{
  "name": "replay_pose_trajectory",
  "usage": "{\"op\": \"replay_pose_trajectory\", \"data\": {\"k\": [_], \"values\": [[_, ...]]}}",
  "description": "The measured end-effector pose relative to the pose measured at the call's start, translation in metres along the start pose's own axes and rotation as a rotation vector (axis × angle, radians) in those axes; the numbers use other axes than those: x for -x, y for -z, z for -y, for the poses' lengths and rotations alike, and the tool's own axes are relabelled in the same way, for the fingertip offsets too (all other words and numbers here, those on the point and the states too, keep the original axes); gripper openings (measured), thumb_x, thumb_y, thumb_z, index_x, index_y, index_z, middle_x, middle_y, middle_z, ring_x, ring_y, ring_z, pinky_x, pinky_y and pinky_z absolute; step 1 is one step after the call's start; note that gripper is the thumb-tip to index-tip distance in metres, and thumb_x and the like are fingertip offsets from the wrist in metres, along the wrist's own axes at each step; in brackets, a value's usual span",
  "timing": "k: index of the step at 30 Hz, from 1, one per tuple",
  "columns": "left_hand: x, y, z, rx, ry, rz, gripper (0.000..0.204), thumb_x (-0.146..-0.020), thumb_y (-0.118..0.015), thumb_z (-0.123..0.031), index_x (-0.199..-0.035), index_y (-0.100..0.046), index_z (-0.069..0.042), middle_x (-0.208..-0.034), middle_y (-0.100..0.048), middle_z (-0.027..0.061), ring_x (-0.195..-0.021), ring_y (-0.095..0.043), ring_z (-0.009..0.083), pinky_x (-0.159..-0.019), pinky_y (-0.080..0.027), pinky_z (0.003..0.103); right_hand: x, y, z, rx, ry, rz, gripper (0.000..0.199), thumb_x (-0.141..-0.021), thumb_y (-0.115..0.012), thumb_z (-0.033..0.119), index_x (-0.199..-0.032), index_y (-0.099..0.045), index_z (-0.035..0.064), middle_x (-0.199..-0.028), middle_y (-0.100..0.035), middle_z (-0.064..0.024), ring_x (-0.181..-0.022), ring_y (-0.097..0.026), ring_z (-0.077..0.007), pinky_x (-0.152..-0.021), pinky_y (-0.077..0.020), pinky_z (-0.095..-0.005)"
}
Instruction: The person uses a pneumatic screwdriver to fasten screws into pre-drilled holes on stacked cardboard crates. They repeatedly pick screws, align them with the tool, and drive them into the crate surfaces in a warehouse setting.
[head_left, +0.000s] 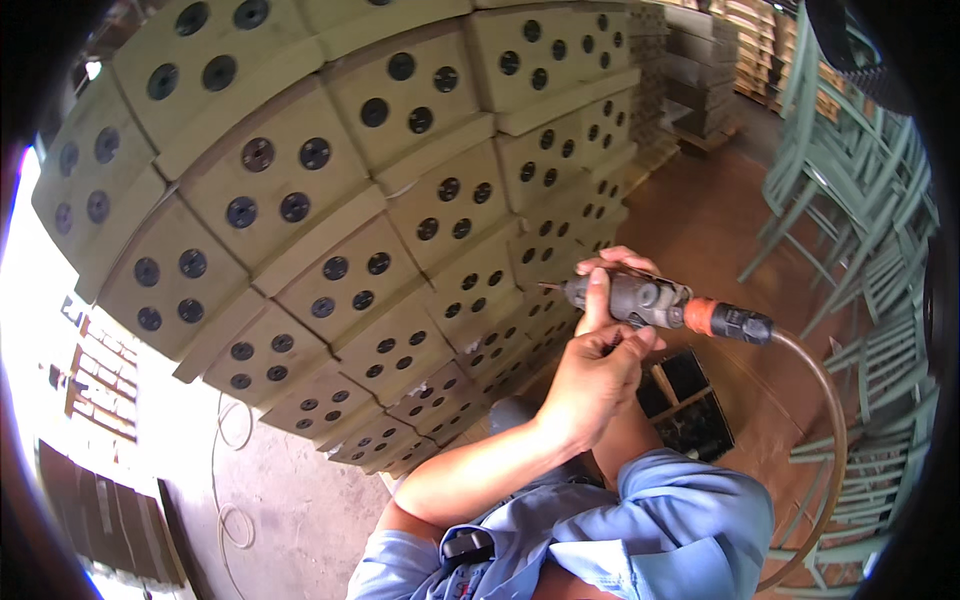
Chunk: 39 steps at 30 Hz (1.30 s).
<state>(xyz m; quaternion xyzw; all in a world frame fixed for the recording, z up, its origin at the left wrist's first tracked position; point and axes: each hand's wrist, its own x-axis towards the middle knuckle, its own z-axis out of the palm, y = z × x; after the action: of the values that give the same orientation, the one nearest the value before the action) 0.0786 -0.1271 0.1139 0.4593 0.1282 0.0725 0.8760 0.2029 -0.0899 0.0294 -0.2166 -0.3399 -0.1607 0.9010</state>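
Note:
My right hand [598, 292] is wrapped around a grey air screwdriver [640, 300], with its thin bit pointing left. An orange-and-black coupling [725, 320] joins the tool to a translucent air hose [825, 385] that curves down on the right. Just below the tool's body is my left hand [597, 380], its fingers pinched together around something small and dark that I cannot make out. The bit's tip is close in view to a tall stack of beige blocks [345, 175]. Black round discs are set in groups on the block faces. Whether the tip touches one cannot be seen.
A black divided box [690, 400] sits on the brown floor below my hands. Stacked pale-green metal frames [850, 190] line the right side. Farther back are more stacked blocks [700, 70] and wooden pallets [755, 45]. A thin hose [215, 480] lies on the floor at left.

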Motion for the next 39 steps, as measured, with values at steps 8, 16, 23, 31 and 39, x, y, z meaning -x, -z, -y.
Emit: {"op": "replay_pose_trajectory", "data": {"k": [8, 16, 23, 31, 39], "values": [[-0.007, 0.002, -0.001, -0.089, -0.054, -0.059, 0.024, -0.106, -0.063, -0.028, -0.105, -0.065, -0.004, -0.064, -0.039, -0.0105, -0.049, -0.03, 0.0011, -0.045, -0.021, 0.022, 0.003, -0.013, -0.002, 0.183, -0.045, -0.125, 0.046, -0.087, -0.071, -0.01, -0.124, -0.052, 0.0073, -0.113, -0.064, -0.0143, -0.084, -0.07, -0.0198, -0.076, -0.0575, -0.0331], [0.001, 0.031, -0.002, 0.112, 0.043, -0.011, 0.024, -0.107, -0.062, -0.031, -0.111, -0.063, -0.008, -0.07, -0.038, -0.0098, -0.053, -0.031, 0.0011, -0.045, -0.023, 0.02, -0.006, 0.006, -0.008, 0.278, -0.047, -0.025, 0.042, -0.091, -0.07, -0.001, -0.127, -0.049, 0.0061, -0.112, -0.062, -0.0123, -0.086, -0.068, -0.0208, -0.082, -0.0566, -0.0344], [0.013, 0.181, 0.048, 0.537, -0.072, -0.559, 0.02, -0.106, -0.049, -0.017, -0.105, -0.06, -0.001, -0.084, -0.049, 0.0039, -0.072, -0.047, 0.0161, -0.055, -0.038, 0.026, -0.03, 0.027, 0.01, 0.145, 0.013, 0.058, 0.041, -0.088, -0.066, 0.004, -0.124, -0.047, 0.0055, -0.107, -0.061, -0.0177, -0.081, -0.065, -0.0272, -0.078, -0.0566, -0.0406], [0.018, 0.245, 0.111, 0.579, -0.061, -0.771, 0.022, -0.107, -0.046, -0.018, -0.113, -0.064, -0.007, -0.096, -0.068, 0.0097, -0.084, -0.066, 0.0254, -0.062, -0.051, 0.032, -0.02, 0.005, 0.021, -0.225, -0.225, 0.106, 0.049, -0.085, -0.072, 0.015, -0.126, -0.048, 0.0085, -0.111, -0.062, -0.0183, -0.078, -0.064, -0.0276, -0.071, -0.0569, -0.0412], [0.005, 0.203, 0.035, 0.458, -0.336, -0.604, 0.015, -0.108, -0.047, -0.025, -0.109, -0.055, -0.012, -0.098, -0.074, 0.0084, -0.076, -0.06, 0.0168, -0.061, -0.042, 0.029, -0.002, -0.021, 0.052, -0.449, -0.326, 0.408, 0.051, -0.091, -0.077, 0.018, -0.126, -0.041, 0.012, -0.114, -0.057, -0.0159, -0.086, -0.066, -0.0295, -0.074, -0.0554, -0.0478]]}}
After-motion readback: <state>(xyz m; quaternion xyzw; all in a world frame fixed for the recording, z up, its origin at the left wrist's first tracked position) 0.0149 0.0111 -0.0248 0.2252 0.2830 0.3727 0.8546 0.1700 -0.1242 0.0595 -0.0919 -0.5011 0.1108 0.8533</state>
